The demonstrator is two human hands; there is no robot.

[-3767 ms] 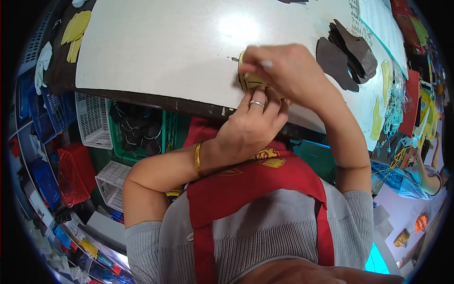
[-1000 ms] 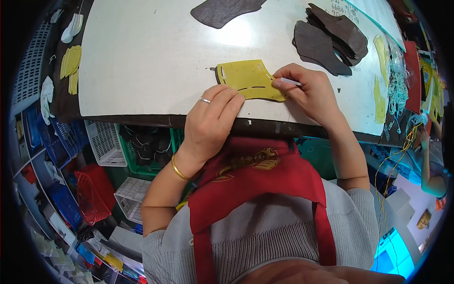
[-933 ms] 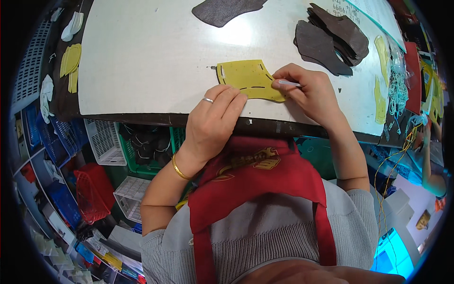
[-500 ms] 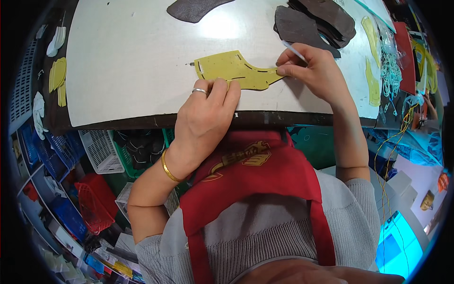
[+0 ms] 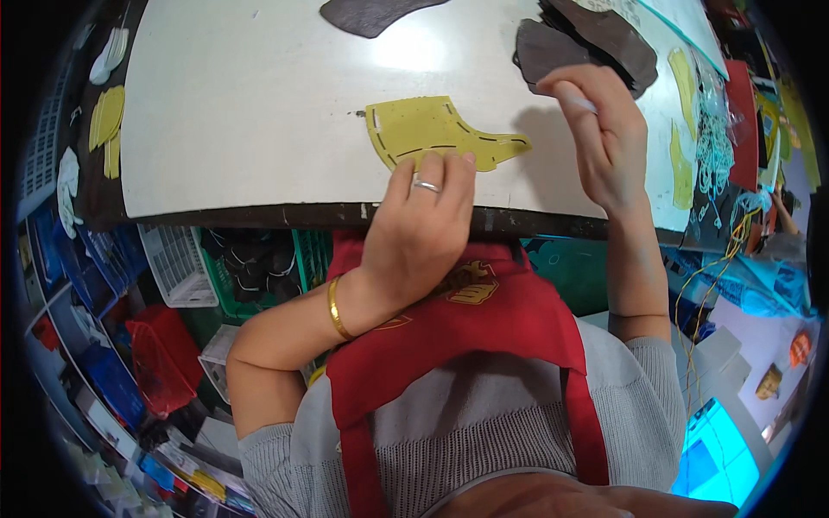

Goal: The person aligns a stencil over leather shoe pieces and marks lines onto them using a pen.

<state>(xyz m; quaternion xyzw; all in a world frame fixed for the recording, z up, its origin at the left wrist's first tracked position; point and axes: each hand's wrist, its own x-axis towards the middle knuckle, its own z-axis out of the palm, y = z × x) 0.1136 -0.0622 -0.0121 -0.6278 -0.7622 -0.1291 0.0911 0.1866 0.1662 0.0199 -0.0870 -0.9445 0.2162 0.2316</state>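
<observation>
Glossy white tabletop (image 5: 250,129) is bearing a flat, curved yellow template (image 5: 410,125) with dark dashes, the left hand (image 5: 420,229) pressing, not gripping, its near edge with nearly straight fingers, the right hand (image 5: 611,129) hovering right of it, curling closed around a white pen (image 5: 585,105), leathery dark pieces (image 5: 550,53) lying beyond it, and a yellow-printed red apron (image 5: 466,328) hanging nearer than it.

The slotted yellow template (image 5: 410,125) (tail rightward) lies on the tabletop (image 5: 250,112), a white stick (image 5: 586,105) held apart.
</observation>
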